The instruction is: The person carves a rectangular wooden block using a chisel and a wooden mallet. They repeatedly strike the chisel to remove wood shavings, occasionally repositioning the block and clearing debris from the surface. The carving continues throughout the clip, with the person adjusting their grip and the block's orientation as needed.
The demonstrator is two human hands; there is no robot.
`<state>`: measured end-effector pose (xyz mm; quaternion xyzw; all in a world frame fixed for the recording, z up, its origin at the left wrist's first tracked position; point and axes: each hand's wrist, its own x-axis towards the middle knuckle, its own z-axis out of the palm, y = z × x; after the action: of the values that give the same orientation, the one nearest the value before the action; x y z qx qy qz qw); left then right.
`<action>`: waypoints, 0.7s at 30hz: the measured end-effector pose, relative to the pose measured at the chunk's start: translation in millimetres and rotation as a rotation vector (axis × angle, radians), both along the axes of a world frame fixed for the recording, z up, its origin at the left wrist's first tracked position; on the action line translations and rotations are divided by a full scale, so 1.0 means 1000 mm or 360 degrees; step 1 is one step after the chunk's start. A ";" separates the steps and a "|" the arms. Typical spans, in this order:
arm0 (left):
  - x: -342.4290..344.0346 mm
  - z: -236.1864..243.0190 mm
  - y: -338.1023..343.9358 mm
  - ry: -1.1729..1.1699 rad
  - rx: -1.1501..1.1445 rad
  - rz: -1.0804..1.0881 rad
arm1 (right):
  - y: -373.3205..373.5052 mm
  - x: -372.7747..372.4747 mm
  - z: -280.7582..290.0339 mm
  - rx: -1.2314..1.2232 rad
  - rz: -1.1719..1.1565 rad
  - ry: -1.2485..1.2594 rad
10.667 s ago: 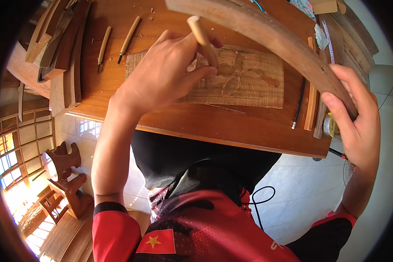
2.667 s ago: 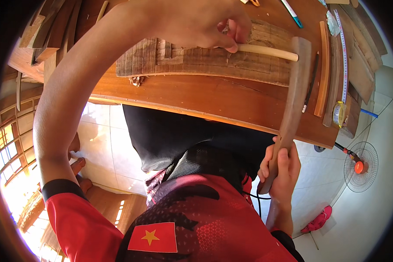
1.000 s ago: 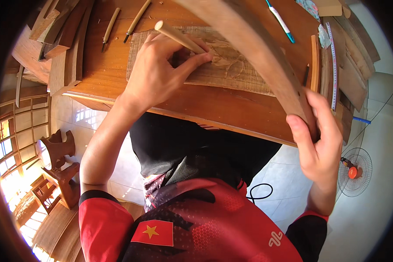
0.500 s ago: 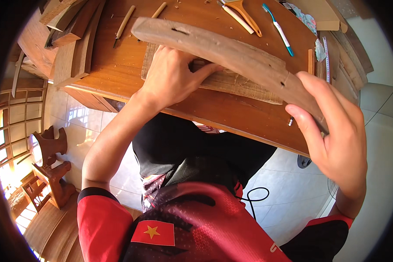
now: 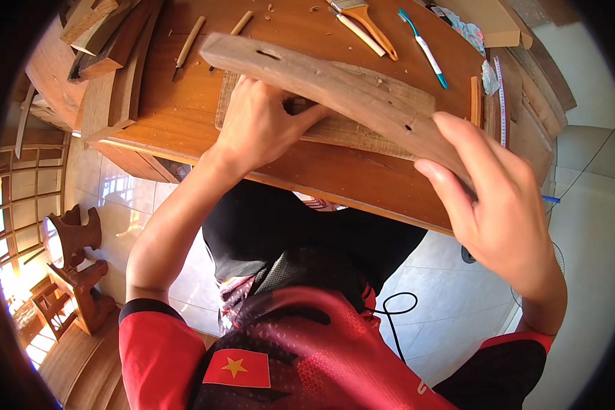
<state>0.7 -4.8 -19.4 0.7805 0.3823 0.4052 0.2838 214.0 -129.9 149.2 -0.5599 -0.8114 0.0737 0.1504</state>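
Note:
My right hand [image 5: 488, 201] grips the near end of a long weathered wooden bar [image 5: 335, 92], which slants across the desk above the carved board [image 5: 348, 137] and hides much of it. My left hand [image 5: 260, 119] is closed beneath the bar's far part, over the left of the board; what it holds is hidden by the bar and fingers. The bar has small dark holes or slots in its upper face. Wood-handled carving tools [image 5: 188, 48] lie behind the board.
The wooden desk [image 5: 273, 160] has stacked planks [image 5: 106, 99] at left and more [image 5: 540, 96] at right. A paintbrush [image 5: 372, 31], toothbrush [image 5: 424, 51] and measuring tape [image 5: 500, 102] lie toward the back. Carved furniture [image 5: 75, 273] stands lower left; a cord [image 5: 393, 314] hangs below.
Since a second ago, the bar has come down lower across the board, hiding the wooden tool handle that showed in my left fist. In the last half second both hands shifted slightly left.

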 end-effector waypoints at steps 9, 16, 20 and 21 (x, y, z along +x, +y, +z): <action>0.002 0.006 -0.016 0.0270 0.0128 0.0102 | 0.003 0.001 -0.015 -0.0067 -0.0006 0.0087; 0.008 -0.001 -0.029 0.0244 0.0377 0.0342 | -0.022 0.007 -0.008 -0.0037 -0.0025 -0.0018; 0.000 -0.015 -0.024 0.0425 0.0556 0.0086 | -0.032 0.006 0.011 -0.0041 0.0049 -0.0358; 0.002 -0.013 -0.023 0.0375 0.0406 0.0094 | -0.033 0.005 0.015 -0.0009 0.0060 -0.0328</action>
<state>3.2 -28.2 -32.4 0.8407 0.3812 0.3643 0.1236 218.8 -163.2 164.2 -0.5496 -0.8327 0.0208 0.0633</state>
